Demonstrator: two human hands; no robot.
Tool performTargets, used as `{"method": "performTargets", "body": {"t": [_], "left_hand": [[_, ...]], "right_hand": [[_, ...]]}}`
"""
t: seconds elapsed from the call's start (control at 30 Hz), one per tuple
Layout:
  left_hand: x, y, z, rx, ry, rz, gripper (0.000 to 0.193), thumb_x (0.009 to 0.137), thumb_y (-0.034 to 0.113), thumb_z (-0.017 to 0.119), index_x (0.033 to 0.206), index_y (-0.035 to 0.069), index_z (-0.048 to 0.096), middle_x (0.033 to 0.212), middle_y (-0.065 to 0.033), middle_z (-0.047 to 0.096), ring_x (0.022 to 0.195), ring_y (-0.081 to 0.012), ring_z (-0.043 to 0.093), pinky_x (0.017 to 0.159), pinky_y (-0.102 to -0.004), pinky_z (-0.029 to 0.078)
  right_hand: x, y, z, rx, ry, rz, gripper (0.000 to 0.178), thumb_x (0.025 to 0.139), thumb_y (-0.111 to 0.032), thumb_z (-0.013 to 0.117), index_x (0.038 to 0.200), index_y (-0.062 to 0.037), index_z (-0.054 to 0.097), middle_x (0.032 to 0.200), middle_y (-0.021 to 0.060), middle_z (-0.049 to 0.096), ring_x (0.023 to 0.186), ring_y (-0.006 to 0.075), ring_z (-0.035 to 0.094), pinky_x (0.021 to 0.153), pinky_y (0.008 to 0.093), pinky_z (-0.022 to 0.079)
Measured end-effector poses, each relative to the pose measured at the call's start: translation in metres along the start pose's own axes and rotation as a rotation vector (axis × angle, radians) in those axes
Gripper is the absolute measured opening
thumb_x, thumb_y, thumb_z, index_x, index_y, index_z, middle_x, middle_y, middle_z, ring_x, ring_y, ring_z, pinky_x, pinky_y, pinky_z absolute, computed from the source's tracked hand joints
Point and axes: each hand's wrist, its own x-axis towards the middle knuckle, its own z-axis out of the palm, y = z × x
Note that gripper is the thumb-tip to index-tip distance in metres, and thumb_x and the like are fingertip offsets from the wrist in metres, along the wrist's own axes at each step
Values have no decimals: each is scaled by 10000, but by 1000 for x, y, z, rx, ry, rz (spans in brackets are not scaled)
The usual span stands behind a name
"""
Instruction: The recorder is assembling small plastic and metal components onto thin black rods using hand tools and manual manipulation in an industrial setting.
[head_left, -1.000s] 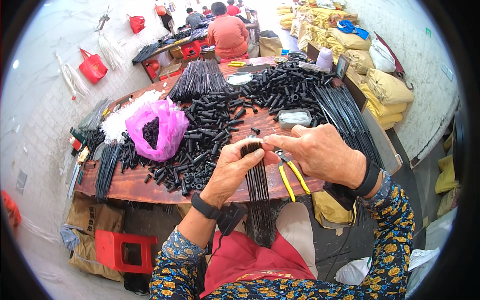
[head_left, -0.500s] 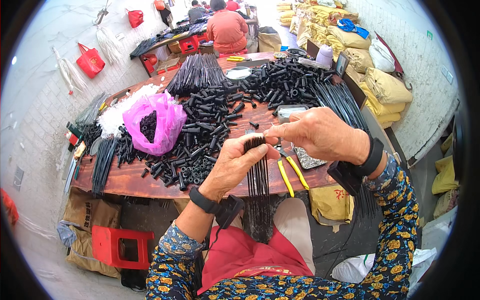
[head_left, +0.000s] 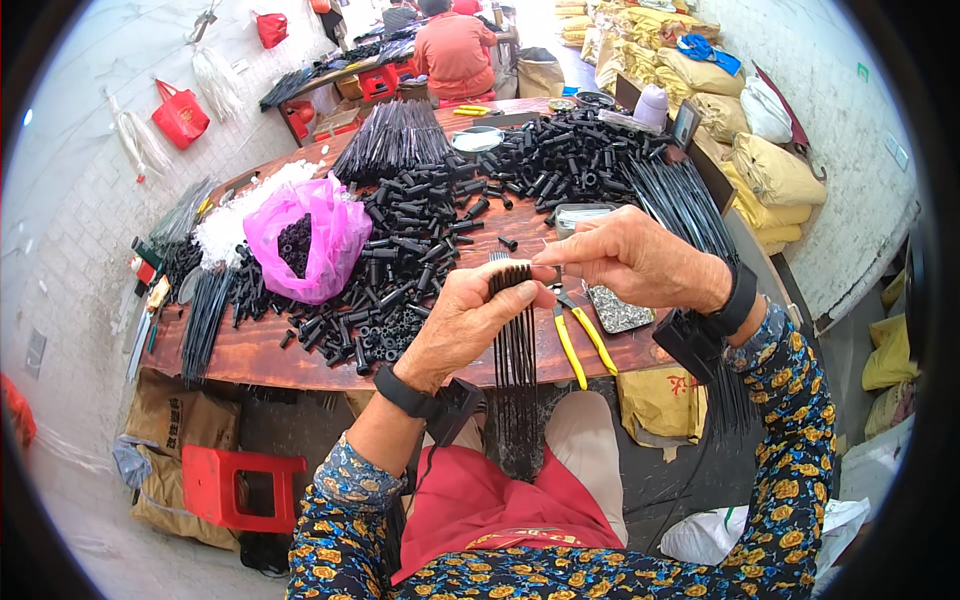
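Note:
My left hand (head_left: 468, 318) is closed around a bundle of thin black strips (head_left: 516, 365), its thumb laid across them near the top. The strips hang down over the table's edge toward my lap, and their upper ends fan out side by side. My right hand (head_left: 645, 262) is pinched at the right side of those upper ends, thumb and forefinger together; whatever is between these fingertips is too small to make out. Below the right hand lie yellow-handled pliers (head_left: 583, 345) and a tray of small metal pieces (head_left: 618, 309). A clear plastic box (head_left: 582, 218) stands just beyond it.
Black plastic tubular fittings (head_left: 415, 250) are heaped across the wooden table (head_left: 265, 365). A pink plastic bag (head_left: 340, 265) holds more black pieces. Long dark strips (head_left: 690, 205) lie at the right edge. A red stool (head_left: 212, 490) stands lower left; a person (head_left: 455, 55) sits farther back.
My right fingertips have moved slightly at the strips' upper ends, still pinched. My left hand keeps its hold on the bundle. The rest looks the same apart from a small shift of the view.

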Motion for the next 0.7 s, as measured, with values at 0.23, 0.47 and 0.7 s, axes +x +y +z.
{"method": "performTargets", "body": {"t": [0.23,0.47,0.7], "left_hand": [[2,-5,0,65,-22,47,285,986,150,565,1204,-19,634,998,-73,711,951,-114,634,887,-279,496],[3,-1,-5,197,4,31,270,978,177,584,1154,-9,670,969,-46,720,914,-89,627,833,-259,502],[8,-2,-8,323,9,72,310,971,256,602,1115,-2,694,927,-54,735,852,-84,639,782,-248,511]], "right_hand": [[1,-8,-8,-398,-20,-77,241,848,-77,590,1015,-199,713,764,110,581,721,320,626,624,433,492],[3,-9,-9,-521,-35,-120,240,850,-96,597,1025,-223,701,781,97,552,700,305,620,594,423,499],[5,-12,-8,-534,-21,-135,280,845,-80,572,1055,-204,709,782,106,548,731,309,621,625,419,499]]}}
